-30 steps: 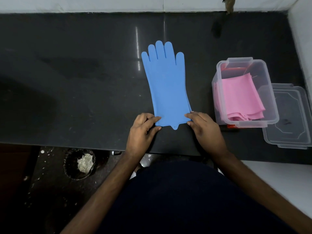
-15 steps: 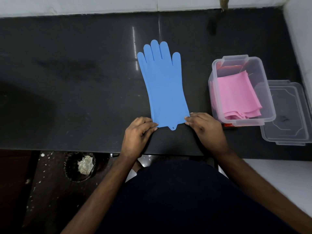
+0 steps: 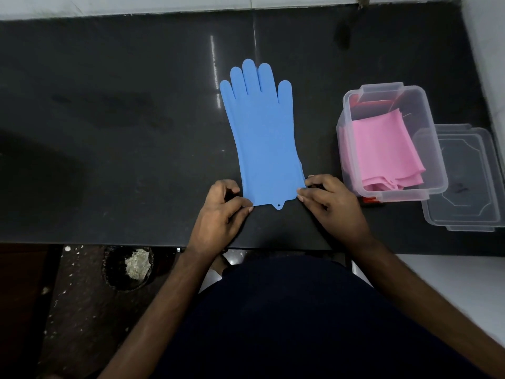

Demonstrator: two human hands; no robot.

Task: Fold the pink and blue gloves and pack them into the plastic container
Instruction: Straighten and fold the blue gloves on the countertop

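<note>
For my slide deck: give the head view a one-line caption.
Both hands, left hand and right hand, pinch the blue glove's cuff; pink gloves sit folded in the container.

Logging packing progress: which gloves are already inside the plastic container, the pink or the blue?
The pink gloves, folded inside the plastic container. The blue gloves lie flat on the counter, both hands at their cuff.
</note>
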